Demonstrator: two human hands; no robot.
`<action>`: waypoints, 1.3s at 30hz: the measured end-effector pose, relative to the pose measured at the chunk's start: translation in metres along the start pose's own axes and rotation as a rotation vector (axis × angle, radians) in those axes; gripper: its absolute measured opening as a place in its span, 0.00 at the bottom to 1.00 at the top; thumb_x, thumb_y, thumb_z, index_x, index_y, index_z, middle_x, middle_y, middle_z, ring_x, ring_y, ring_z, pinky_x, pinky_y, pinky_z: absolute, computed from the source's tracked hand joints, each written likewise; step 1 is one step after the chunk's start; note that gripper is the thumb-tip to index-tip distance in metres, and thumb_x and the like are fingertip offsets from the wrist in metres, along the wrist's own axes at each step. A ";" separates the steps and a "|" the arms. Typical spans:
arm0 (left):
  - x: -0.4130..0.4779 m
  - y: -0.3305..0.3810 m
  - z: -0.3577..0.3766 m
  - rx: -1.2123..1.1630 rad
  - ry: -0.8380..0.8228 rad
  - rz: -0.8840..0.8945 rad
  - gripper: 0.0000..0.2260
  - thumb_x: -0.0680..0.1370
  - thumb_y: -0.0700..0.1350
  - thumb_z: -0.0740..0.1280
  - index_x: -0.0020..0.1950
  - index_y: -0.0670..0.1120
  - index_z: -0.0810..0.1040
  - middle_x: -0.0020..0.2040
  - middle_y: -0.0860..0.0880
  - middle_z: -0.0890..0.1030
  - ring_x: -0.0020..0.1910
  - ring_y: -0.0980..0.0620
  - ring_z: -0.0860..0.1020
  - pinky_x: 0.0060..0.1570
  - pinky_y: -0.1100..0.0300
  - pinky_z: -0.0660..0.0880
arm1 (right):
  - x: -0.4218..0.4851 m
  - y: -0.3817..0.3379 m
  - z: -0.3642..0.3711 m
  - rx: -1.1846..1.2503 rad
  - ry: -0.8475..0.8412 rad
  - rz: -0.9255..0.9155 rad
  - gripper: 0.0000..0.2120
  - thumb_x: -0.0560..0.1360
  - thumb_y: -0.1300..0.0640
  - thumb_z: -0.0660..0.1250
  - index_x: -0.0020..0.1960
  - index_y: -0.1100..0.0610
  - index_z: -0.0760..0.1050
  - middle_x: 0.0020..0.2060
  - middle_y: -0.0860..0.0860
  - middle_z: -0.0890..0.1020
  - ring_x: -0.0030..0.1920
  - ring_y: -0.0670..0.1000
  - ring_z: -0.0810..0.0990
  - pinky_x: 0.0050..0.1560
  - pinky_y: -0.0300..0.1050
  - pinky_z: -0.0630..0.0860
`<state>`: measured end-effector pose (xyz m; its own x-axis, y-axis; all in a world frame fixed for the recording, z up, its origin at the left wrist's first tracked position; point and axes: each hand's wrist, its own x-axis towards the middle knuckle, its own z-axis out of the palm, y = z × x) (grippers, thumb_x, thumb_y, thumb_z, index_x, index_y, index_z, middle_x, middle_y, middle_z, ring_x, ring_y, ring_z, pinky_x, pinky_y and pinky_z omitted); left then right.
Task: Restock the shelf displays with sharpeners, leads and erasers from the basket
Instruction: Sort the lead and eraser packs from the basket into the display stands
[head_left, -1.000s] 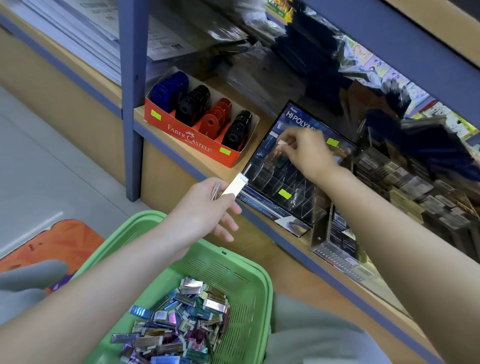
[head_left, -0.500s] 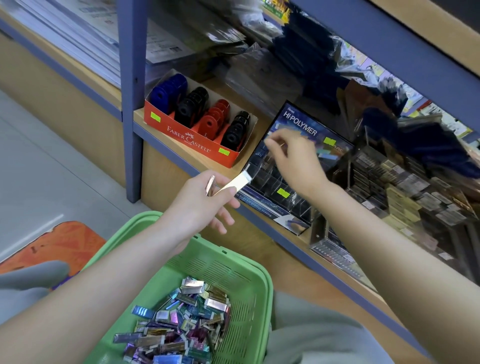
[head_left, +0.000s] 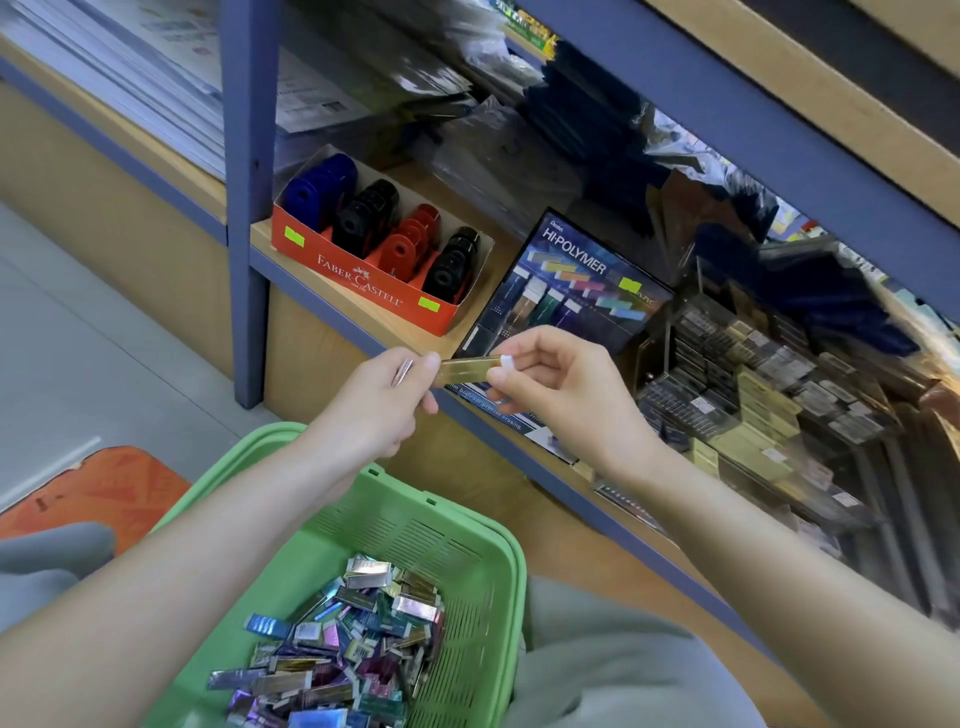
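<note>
My left hand (head_left: 382, 405) and my right hand (head_left: 563, 387) meet in front of the shelf edge. Between them is a slim gold-sleeved eraser (head_left: 465, 368) with a white tip; my right hand pinches the white end, my left thumb and finger pinch the other end. My left hand also holds another thin pinkish eraser (head_left: 403, 372) between its fingers. Below, a green basket (head_left: 483, 551) holds several shiny foil-sleeved erasers (head_left: 353, 649). Behind the hands stands the black Hi-Polymer eraser display (head_left: 576, 286). A red Faber-Castell box (head_left: 363, 283) of sharpeners sits to its left.
Clear racks of small lead boxes (head_left: 753, 410) fill the shelf at the right. A blue shelf post (head_left: 248, 208) stands left of the red box. An orange mat (head_left: 98, 493) lies on the grey floor. My grey-clad knees frame the basket.
My right hand has come back from the Hi-Polymer display and taken hold of the white end of the gold eraser held out by my left hand.
</note>
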<state>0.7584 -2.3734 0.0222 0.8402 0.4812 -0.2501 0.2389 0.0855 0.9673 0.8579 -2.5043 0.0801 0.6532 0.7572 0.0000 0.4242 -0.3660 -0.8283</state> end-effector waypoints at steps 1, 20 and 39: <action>-0.001 0.001 0.001 0.002 -0.012 0.006 0.15 0.82 0.53 0.55 0.44 0.44 0.71 0.23 0.57 0.68 0.18 0.60 0.59 0.20 0.69 0.57 | -0.001 -0.001 -0.002 0.017 0.012 0.006 0.03 0.75 0.63 0.68 0.46 0.57 0.77 0.39 0.54 0.83 0.40 0.49 0.83 0.44 0.40 0.81; 0.000 0.005 -0.001 0.050 -0.031 0.126 0.05 0.80 0.48 0.63 0.51 0.52 0.78 0.35 0.57 0.73 0.27 0.62 0.68 0.28 0.68 0.63 | 0.092 0.031 -0.039 -0.515 0.323 -0.050 0.03 0.77 0.60 0.66 0.50 0.57 0.77 0.40 0.50 0.78 0.44 0.53 0.80 0.53 0.50 0.78; 0.004 0.003 -0.002 -0.019 0.054 0.099 0.03 0.79 0.43 0.65 0.51 0.49 0.77 0.39 0.53 0.75 0.31 0.58 0.72 0.29 0.71 0.70 | 0.100 0.052 -0.032 -0.857 0.193 -0.142 0.06 0.75 0.60 0.69 0.52 0.58 0.77 0.47 0.53 0.79 0.45 0.52 0.78 0.49 0.53 0.78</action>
<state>0.7617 -2.3691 0.0245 0.8314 0.5348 -0.1511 0.1463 0.0516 0.9879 0.9650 -2.4644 0.0550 0.6200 0.7504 0.2294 0.7824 -0.6131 -0.1092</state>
